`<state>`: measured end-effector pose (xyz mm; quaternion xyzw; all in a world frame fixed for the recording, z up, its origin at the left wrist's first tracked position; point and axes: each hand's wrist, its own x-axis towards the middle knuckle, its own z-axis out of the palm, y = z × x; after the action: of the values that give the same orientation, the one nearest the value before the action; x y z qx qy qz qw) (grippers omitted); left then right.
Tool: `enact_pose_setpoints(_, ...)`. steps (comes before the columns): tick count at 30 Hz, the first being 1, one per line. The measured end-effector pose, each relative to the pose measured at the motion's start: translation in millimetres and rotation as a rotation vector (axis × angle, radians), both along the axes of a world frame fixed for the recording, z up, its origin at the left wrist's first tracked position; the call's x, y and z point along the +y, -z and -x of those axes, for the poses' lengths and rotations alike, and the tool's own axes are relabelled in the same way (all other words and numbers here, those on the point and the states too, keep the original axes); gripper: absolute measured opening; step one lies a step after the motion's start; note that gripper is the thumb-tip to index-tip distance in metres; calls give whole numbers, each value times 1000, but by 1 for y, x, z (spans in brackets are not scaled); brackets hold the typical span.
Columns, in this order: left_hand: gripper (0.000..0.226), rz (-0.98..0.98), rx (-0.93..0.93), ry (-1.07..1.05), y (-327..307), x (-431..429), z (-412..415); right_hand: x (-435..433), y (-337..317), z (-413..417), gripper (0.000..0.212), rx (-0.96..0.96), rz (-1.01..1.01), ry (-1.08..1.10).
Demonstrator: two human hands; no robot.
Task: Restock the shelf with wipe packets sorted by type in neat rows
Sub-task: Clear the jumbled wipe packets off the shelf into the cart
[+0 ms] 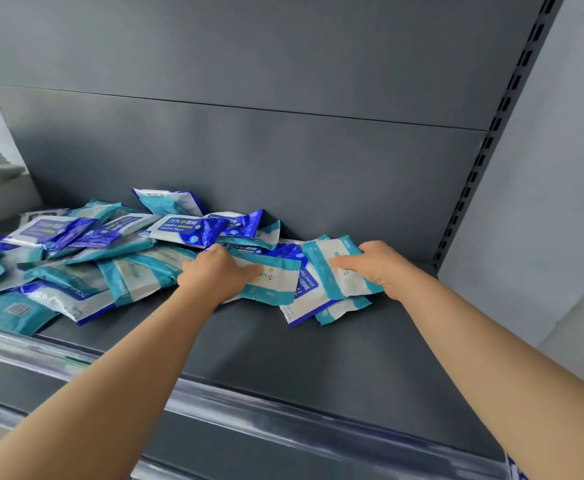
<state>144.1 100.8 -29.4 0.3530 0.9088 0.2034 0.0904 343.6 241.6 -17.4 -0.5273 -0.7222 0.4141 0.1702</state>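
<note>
SHELF RESTOCK: A loose heap of wipe packets [86, 251] sprawled over the grey shelf [318, 358] from the frame's nine o'clock edge toward its centre, teal-and-white packs lying flat or tilted among blue-and-white ones, the two kinds mixed together. At the heap's one o'clock, a blue packet printed "75%" [188, 228] lay face up on top, and another pack behind it leaned against the back panel [249, 161]. At the heap's three o'clock end, the person's left hand [219, 273] grasped a teal packet [273, 280], its thumb laid across the upper face and the other fingers hidden behind the hand. Touching that pack at its three o'clock, a blue alcohol-wipe packet [306, 289] lay partly buried. Over it, the right hand [386, 266] gripped a second teal packet [328, 271] by its three o'clock edge, thumb pressed on top; a third teal pack [339, 311] showed beneath at six o'clock. Both bare forearms reached in from the frame's six o'clock side, crossing a clear price strip [283, 410] on the shelf's front lip. At the frame's three o'clock, a slotted upright [491, 133] rose beside a pale wall [560, 168].
</note>
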Motion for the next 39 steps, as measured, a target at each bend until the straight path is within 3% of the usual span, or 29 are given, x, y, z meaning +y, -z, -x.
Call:
enact_pose_setpoints(7,56,-26,-149,107,-12,-4,-10,-26,-5,11,20,209,146,7)
enact_pose_setpoints(13,62,-111,-278,105,-12,-8,-12,-41,-5,14,31,191,229,-14)
enact_pose_setpoints(17,62,-240,-502,112,-7,-12,-8,-50,-8,18,34,192,172,-51)
enact_pose_setpoints(26,83,-388,-932,158,-4,-21,-19,-61,-9,6,27,309,297,-54)
enact_pose_setpoints(30,70,-468,-1077,155,-3,-21,-32,-65,-10,-2,26,366,305,-38)
enact_pose_setpoints(35,67,-474,-1119,206,5,-16,-51,-65,-11,-24,31,397,285,-9)
enact_pose_setpoints(37,78,-458,-1093,236,6,-14,-58,-66,-11,-33,31,420,277,-9)
enact_pose_setpoints(39,75,-445,-1040,258,3,-11,-64,-68,-12,-41,36,448,264,0)
